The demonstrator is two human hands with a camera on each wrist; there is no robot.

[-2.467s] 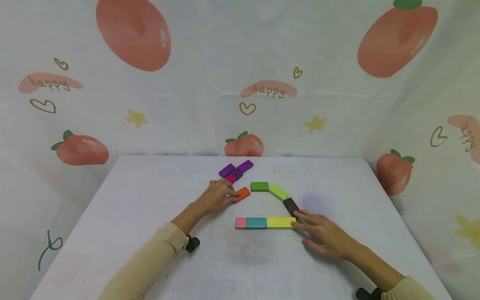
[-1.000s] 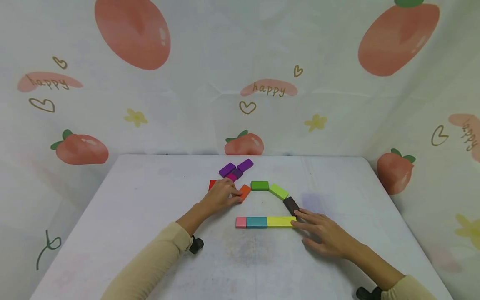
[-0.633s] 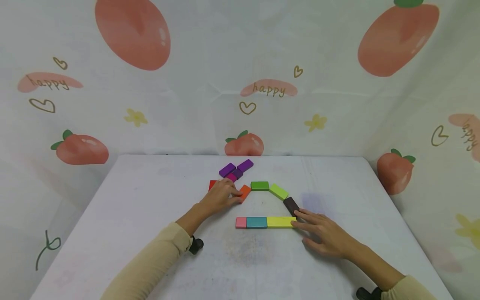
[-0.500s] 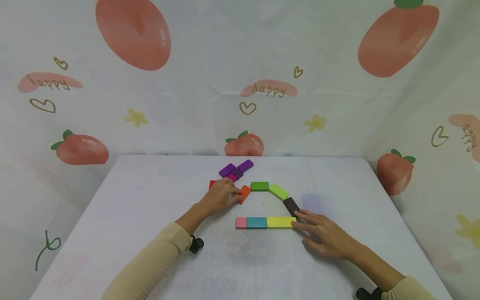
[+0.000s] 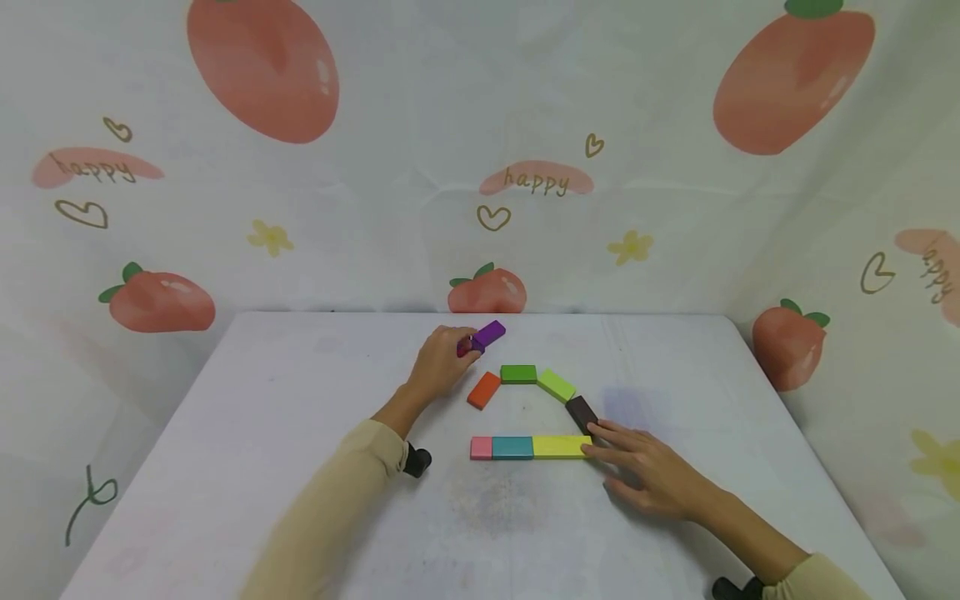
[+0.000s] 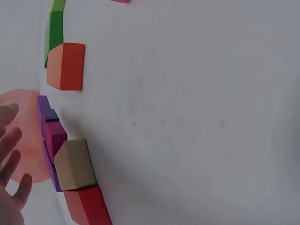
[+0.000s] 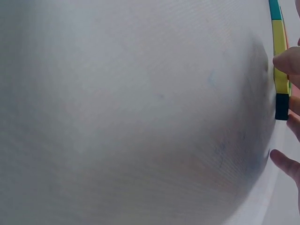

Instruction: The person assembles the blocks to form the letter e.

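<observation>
My left hand [image 5: 437, 362] hovers over the cluster of wooden blocks at the table's back. Its fingers [image 6: 11, 161] are spread and apart from the blocks in the left wrist view. In that cluster are a purple block [image 5: 490, 332], a magenta block [image 6: 57, 135], a tan block [image 6: 77, 165] and a red block [image 6: 89, 206]. An orange block [image 5: 483, 390] lies slanted beside a green block [image 5: 518, 374]; a light green block [image 5: 556, 385] and a black block [image 5: 581, 413] continue the arc. My right hand [image 5: 652, 471] rests straight fingertips on the black block and the yellow block [image 5: 561, 447].
A teal block [image 5: 512, 448] and a pink block [image 5: 481, 448] run in a straight row left of the yellow one. All lie on a white tabletop [image 5: 375, 533]. A printed cloth [image 5: 405, 108] hangs behind and beside the table.
My left hand turned the orange block until it met the green one, then let go and moved back and up to the purple cluster. The right hand has stayed in place.
</observation>
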